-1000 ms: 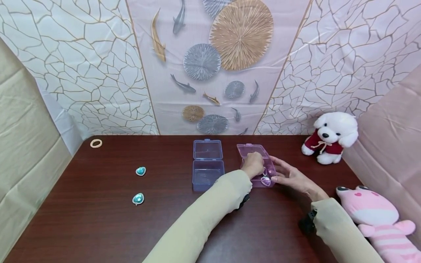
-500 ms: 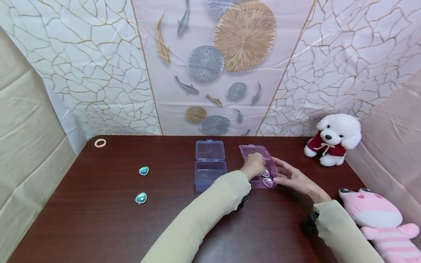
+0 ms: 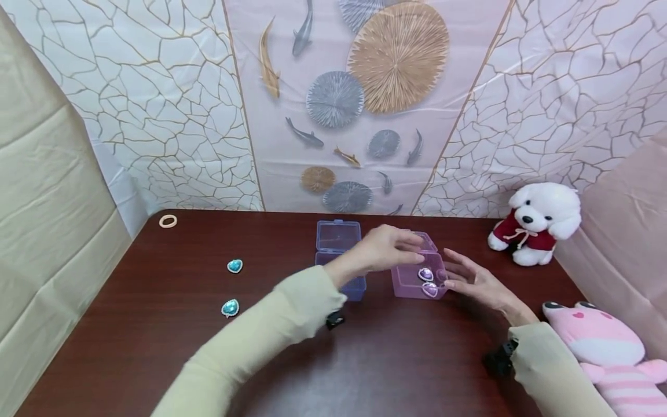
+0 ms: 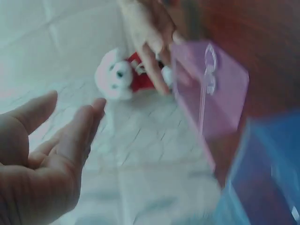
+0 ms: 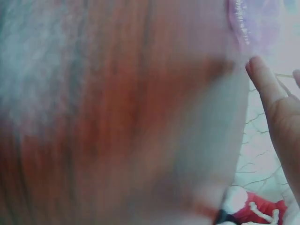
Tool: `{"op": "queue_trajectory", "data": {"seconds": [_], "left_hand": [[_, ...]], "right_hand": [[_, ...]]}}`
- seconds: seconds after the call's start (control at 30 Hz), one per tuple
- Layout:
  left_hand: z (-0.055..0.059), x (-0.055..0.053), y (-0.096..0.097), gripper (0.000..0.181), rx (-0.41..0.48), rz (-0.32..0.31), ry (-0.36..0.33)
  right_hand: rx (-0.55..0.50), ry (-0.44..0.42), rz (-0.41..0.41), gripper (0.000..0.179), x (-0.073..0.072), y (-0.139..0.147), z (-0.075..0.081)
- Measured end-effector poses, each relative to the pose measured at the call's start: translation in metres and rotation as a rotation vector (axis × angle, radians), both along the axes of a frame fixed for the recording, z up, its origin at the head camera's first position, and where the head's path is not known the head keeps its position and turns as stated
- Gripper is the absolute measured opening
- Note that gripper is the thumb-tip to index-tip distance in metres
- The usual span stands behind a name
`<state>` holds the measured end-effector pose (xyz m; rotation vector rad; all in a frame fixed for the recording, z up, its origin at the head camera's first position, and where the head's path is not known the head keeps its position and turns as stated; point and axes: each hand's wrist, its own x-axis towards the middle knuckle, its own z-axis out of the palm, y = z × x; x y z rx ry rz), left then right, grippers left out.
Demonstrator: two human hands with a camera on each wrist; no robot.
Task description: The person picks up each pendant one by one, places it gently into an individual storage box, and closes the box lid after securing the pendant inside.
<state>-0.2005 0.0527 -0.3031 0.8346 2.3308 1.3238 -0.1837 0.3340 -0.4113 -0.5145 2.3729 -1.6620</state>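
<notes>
A see-through pink-purple box [image 3: 409, 289] stands with its lid tipped back. Inside it lie two purple drop-shaped gems with white beaded edges, an upper gem [image 3: 425, 274] and a lower gem [image 3: 429, 289]. My left hand [image 3: 384, 249] hovers above the box's left part, fingers extended and holding nothing; the left wrist view shows the same bare palm [image 4: 51, 154]. At the box's right wall, my right hand [image 3: 482, 286] keeps its thumb and fingertips right by the side, fingers relaxed. Behind my left wrist, a blue see-through box [image 3: 356, 289] stands with its lid back, partly hidden.
Two teal gems, a farther gem [image 3: 235, 266] and a nearer gem [image 3: 230, 307], lie on the dark wooden table [image 3: 156, 341]. A pale ring [image 3: 168, 221] lies at the far left corner. A white plush dog [image 3: 539, 223] and a pink plush toy [image 3: 599, 341] sit on the right.
My left hand has lifted out of the pink-purple box and moved left, its fingers now extended. The purple gems inside show more fully. My right hand stays by the box.
</notes>
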Motion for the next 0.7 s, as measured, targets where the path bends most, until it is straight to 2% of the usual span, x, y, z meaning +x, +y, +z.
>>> {"op": "queue_trajectory", "data": {"seconds": [0.13,0.17,0.27,0.33,0.43,0.57,0.7], "left_hand": [[0.009,0.001,-0.058,0.041,0.208,0.009,-0.193],[0.009,0.0,-0.073,0.041,0.247,0.021,-0.224],[0.003,-0.001,-0.119,0.042,0.306,0.08,-0.259],[-0.005,0.001,-0.147,0.043,0.313,0.125,-0.276],[-0.022,0.006,-0.186,0.044,0.308,0.188,-0.33],[-0.045,0.015,-0.229,0.045,0.277,0.252,-0.387],[-0.062,0.023,-0.26,0.048,0.187,0.285,-0.365]], "right_hand": [[-0.098,0.151,-0.101,0.064,0.003,-0.015,0.013],[-0.139,0.183,-0.127,0.064,0.003,-0.02,0.017],[-0.263,0.234,-0.158,0.063,0.002,-0.045,0.031],[-0.274,0.244,-0.145,0.064,0.002,-0.065,0.038],[-0.212,0.218,-0.086,0.067,0.003,-0.095,0.041],[-0.165,0.123,0.042,0.074,0.003,-0.129,0.034],[-0.146,0.033,0.103,0.079,0.003,-0.152,0.023]]}}
